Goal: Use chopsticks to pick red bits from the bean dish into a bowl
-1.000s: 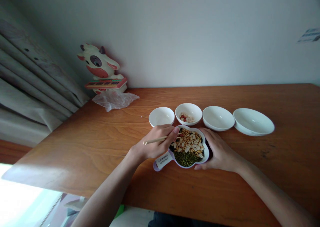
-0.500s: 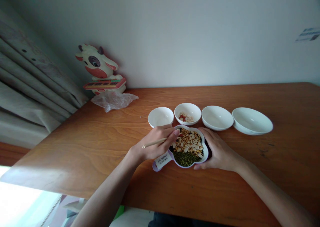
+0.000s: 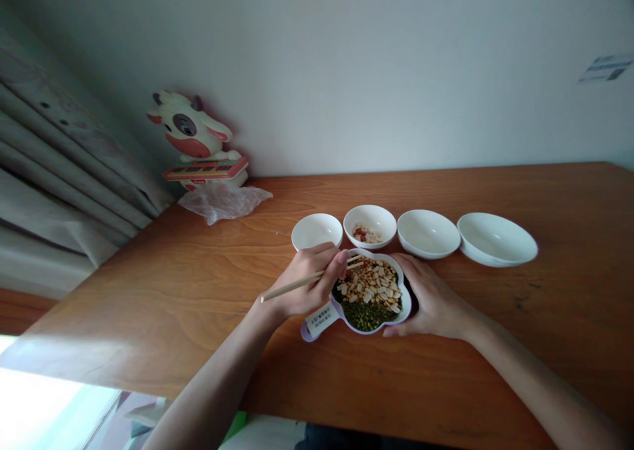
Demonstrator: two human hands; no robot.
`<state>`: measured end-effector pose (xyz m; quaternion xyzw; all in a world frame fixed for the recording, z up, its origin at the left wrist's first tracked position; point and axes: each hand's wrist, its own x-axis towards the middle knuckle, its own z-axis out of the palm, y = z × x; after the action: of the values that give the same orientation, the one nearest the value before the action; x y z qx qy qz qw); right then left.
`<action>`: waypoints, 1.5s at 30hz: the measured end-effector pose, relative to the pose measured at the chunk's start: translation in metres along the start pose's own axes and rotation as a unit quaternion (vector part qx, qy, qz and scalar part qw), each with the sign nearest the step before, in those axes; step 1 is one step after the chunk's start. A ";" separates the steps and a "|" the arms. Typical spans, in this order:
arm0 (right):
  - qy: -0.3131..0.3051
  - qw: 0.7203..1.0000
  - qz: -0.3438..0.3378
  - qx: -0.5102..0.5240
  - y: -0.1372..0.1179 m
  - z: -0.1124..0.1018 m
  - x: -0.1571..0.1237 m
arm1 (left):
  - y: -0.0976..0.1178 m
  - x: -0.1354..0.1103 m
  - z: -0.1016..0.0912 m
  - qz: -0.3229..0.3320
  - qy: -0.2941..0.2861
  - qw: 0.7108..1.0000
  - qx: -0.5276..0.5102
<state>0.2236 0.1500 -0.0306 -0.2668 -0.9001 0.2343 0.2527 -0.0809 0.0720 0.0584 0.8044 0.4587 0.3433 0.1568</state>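
Room corner w/ a pale wall (image 3: 347,73) across the top and a grey curtain (image 3: 49,152) at upper left. A small printed sticker (image 3: 607,68) sits on the wall at far upper right. A wooden counter (image 3: 148,318) fills the lower frame.

Near the wall at left of centre: a cow figurine (image 3: 191,129) w/ a toy keyboard (image 3: 205,169) across its front, and a crumpled clear plastic bag (image 3: 222,202) just beside its base.

Mid-counter, a row of four white bowls runs left to right: first bowl (image 3: 317,232), second bowl (image 3: 370,219), third bowl (image 3: 428,233), fourth bowl (image 3: 496,238). Only the second shows contents: a few pale seeds and red bits (image 3: 365,234).

Just below the row, a flower-shaped divided dish (image 3: 376,329) w/ a purplish rim holds green mung beans (image 3: 366,316), small yellow grains (image 3: 359,281) and pale seed slivers (image 3: 381,281). A white paper label (image 3: 321,321) is on its lower-left lobe.

L hand (image 3: 310,281) is closed around wooden chopsticks (image 3: 297,285), tips over the dish's top edge. R hand (image 3: 430,298) grips the dish's right side, thumb along the lower rim.
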 end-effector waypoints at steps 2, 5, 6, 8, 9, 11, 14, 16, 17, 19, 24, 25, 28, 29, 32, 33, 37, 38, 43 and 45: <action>-0.001 1.000 0.000 0.000 0.001 0.001 -0.001 | -0.003 -0.001 0.002 0.014 0.038 0.999 0.004; 0.000 1.000 -0.002 -0.001 0.002 0.001 -0.001 | -0.007 -0.003 0.005 0.024 0.073 0.997 -0.003; 0.000 1.000 -0.001 -0.001 0.002 0.001 -0.001 | -0.008 -0.003 0.005 0.023 0.081 0.996 -0.008; -0.002 1.000 0.003 0.000 0.002 0.001 -0.001 | -0.008 -0.002 0.004 0.013 0.087 0.996 -0.017; -0.003 1.000 0.005 0.001 0.001 0.001 -0.001 | -0.008 -0.002 0.003 0.005 0.081 0.996 -0.021; -0.004 1.000 0.008 0.003 0.000 0.001 -0.001 | -0.006 -0.001 -0.001 -0.015 0.051 0.998 -0.028; -0.005 1.000 0.004 0.003 0.000 0.001 -0.001 | -0.003 0.001 -0.005 -0.034 -0.007 0.999 -0.036; -0.006 1.000 0.001 -0.001 0.000 0.001 -0.001 | -0.001 0.002 -0.005 -0.038 -0.027 0.998 -0.032; -0.007 1.000 0.000 -0.004 0.001 0.002 -0.001 | -0.001 0.002 -0.005 -0.037 -0.035 0.998 -0.029; -0.009 1.000 -0.002 -0.008 0.002 0.002 -0.001 | -0.001 0.003 -0.003 -0.036 -0.048 0.998 -0.024; 0.001 1.000 -0.013 -0.002 0.005 0.005 -0.001 | -0.002 0.004 0.003 -0.049 -0.063 0.997 -0.017; 0.003 1.000 -0.015 -0.001 0.006 0.005 -0.001 | -0.002 0.004 0.003 -0.051 -0.065 0.996 -0.015; 0.008 1.000 -0.010 -0.002 0.008 0.007 -0.003 | -0.002 0.004 0.005 -0.051 -0.072 0.996 -0.012; 0.010 1.000 -0.009 -0.003 0.008 0.007 -0.003 | -0.002 0.005 0.005 -0.050 -0.075 0.996 -0.011; 0.006 1.000 -0.009 -0.001 0.008 0.007 -0.003 | -0.002 0.005 0.005 -0.055 -0.076 0.996 -0.010; 0.005 1.000 -0.011 0.001 0.008 0.007 -0.003 | -0.002 0.005 0.005 -0.056 -0.073 0.996 -0.009; 0.006 1.000 -0.010 0.006 0.007 0.006 -0.002 | -0.003 0.004 0.006 -0.059 -0.062 0.996 -0.008; 0.007 1.000 -0.009 0.006 0.007 0.006 -0.002 | -0.003 0.004 0.007 -0.058 -0.063 0.996 -0.007; 0.010 1.000 -0.009 0.005 0.007 0.007 -0.003 | -0.005 0.002 0.011 -0.040 -0.059 0.997 -0.001; 0.011 1.000 -0.013 0.005 0.006 0.007 -0.002 | -0.005 0.003 0.011 -0.032 -0.063 0.997 0.011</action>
<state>0.2238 0.1513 -0.0399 -0.2564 -0.8994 0.2326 0.2668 -0.0752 0.0776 0.0486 0.8109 0.4773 0.2820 0.1871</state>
